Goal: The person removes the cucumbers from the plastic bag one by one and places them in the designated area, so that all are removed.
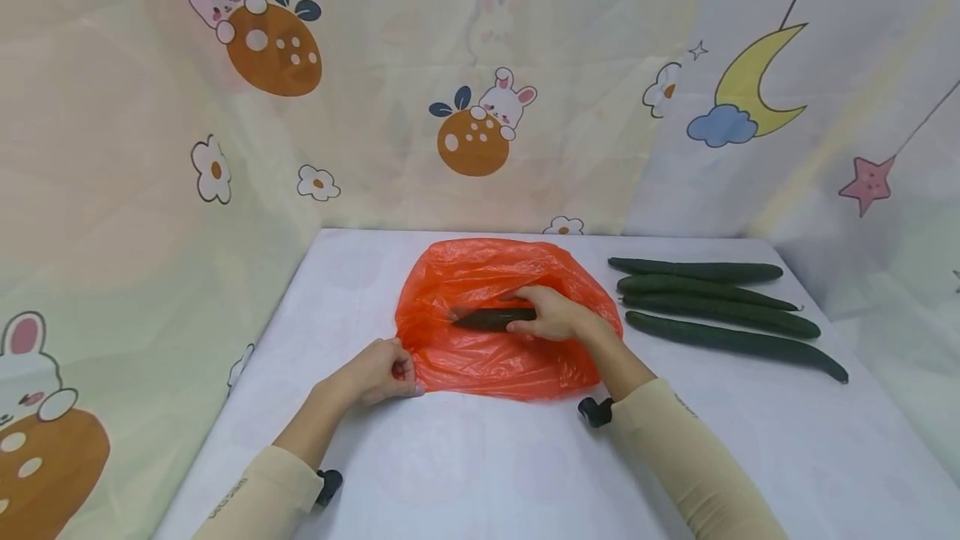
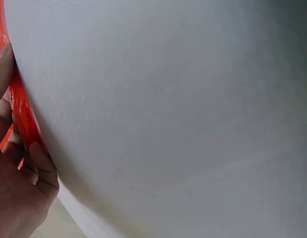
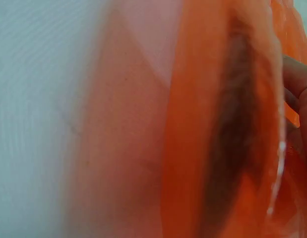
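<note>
A crumpled red plastic bag (image 1: 480, 265) lies spread on the white table, its mouth opened. My right hand (image 1: 557, 313) reaches into the mouth and grips one end of a dark green cucumber (image 1: 489, 320), which lies level with its tip pointing left. In the right wrist view the cucumber (image 3: 235, 109) shows as a blurred dark shape behind the orange-red film. My left hand (image 1: 381, 372) pinches the bag's near left edge. The left wrist view shows that red edge (image 2: 24, 111) between the thumb and the curled fingers (image 2: 43, 166).
Several long cucumbers (image 1: 720, 323) lie side by side on the right of the table (image 1: 480, 465). A patterned cloth (image 1: 375, 90) hangs behind and at both sides. Small black devices (image 1: 596, 412) are worn at both wrists.
</note>
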A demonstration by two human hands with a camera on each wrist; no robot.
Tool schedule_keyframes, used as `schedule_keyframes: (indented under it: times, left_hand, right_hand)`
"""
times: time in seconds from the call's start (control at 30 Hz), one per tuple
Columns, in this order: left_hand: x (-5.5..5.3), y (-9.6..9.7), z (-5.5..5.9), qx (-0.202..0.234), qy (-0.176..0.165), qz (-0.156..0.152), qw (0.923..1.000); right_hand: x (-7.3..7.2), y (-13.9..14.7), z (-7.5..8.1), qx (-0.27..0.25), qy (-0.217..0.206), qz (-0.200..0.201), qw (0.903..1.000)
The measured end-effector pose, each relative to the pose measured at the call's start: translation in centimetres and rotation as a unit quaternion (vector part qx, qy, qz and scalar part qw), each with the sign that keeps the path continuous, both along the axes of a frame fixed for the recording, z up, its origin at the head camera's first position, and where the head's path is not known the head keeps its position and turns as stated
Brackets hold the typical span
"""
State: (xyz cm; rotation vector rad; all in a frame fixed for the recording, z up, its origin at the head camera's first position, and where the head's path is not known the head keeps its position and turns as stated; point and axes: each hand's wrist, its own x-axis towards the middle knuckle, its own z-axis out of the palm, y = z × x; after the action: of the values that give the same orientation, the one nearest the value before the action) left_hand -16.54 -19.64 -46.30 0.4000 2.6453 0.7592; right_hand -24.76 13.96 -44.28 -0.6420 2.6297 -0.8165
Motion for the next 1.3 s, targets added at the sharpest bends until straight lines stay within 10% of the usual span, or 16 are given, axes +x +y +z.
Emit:
schedule_keyframes:
  times: [1.3]
  left_hand:
    - [0.1, 0.4, 0.0, -0.006, -0.012, 0.026, 0.9996]
  right_hand:
    - [0.8, -0.2, -0.9, -0.028, 0.05, 0.073, 0.9957]
